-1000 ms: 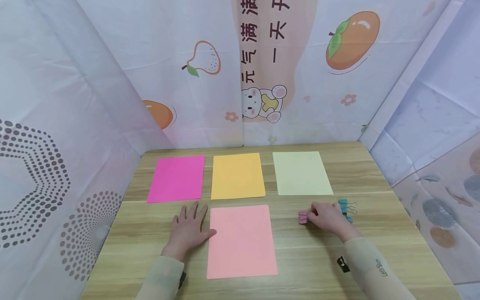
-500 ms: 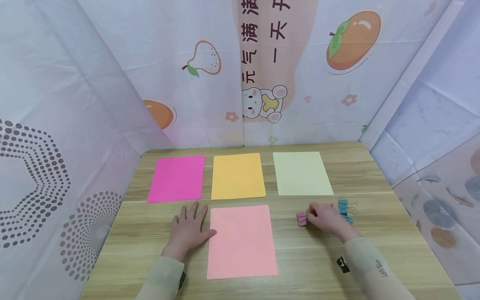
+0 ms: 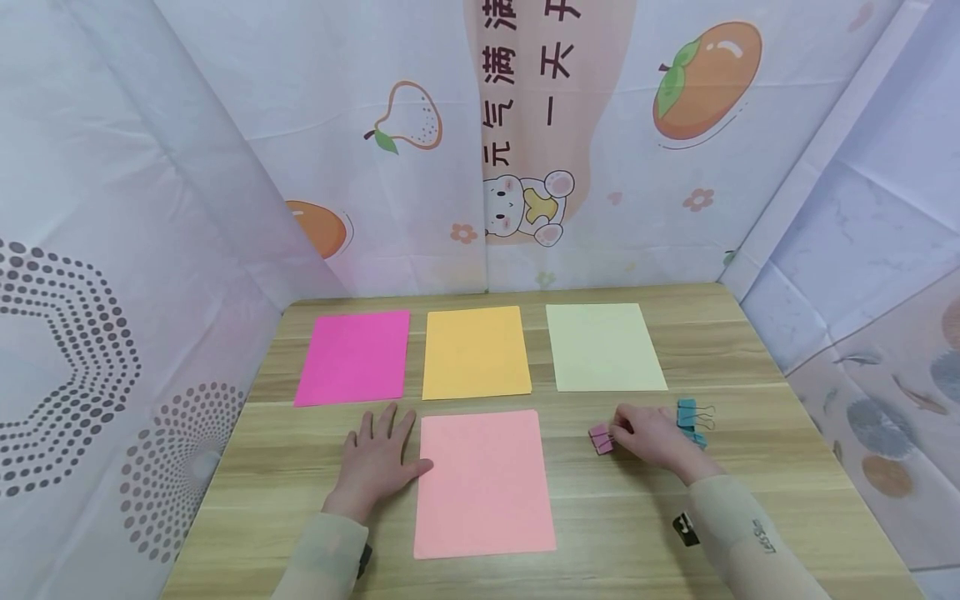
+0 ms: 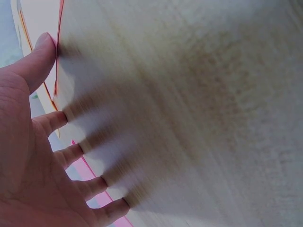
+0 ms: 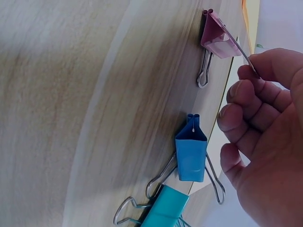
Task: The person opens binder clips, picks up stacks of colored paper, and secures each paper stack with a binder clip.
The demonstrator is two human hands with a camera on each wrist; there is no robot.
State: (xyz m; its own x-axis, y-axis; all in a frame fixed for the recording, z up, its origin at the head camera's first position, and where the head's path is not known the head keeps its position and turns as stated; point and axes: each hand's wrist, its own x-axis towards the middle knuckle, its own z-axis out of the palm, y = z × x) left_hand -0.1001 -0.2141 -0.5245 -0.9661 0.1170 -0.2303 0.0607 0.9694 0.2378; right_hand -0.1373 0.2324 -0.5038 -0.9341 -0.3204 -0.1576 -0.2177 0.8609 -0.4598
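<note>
My right hand (image 3: pixel 648 433) pinches a wire handle of a pink binder clip (image 3: pixel 600 438) between thumb and index finger, at the right of the table. The clip's other handle hangs toward the tabletop in the right wrist view. Beyond the curled fingers there, a blue binder clip (image 5: pixel 191 158) and a teal binder clip (image 5: pixel 166 207) stand close together. At the left, my left hand (image 3: pixel 378 458) lies with spread fingers, fingertips on the wood. Its thumb touches the left edge of a salmon-pink paper sheet (image 3: pixel 483 483).
Along the back of the wooden table (image 3: pixel 600 533) lie a magenta sheet (image 3: pixel 354 358), an orange-yellow sheet (image 3: pixel 476 353) and a pale green sheet (image 3: pixel 606 347). A small black tag (image 3: pixel 686 529) is beside the right sleeve. Printed curtains (image 3: pixel 420 183) enclose the back and sides.
The pink binder clip has shifted slightly left and toward me, turning at an angle, with my right hand moving a little left. My left hand has stayed put.
</note>
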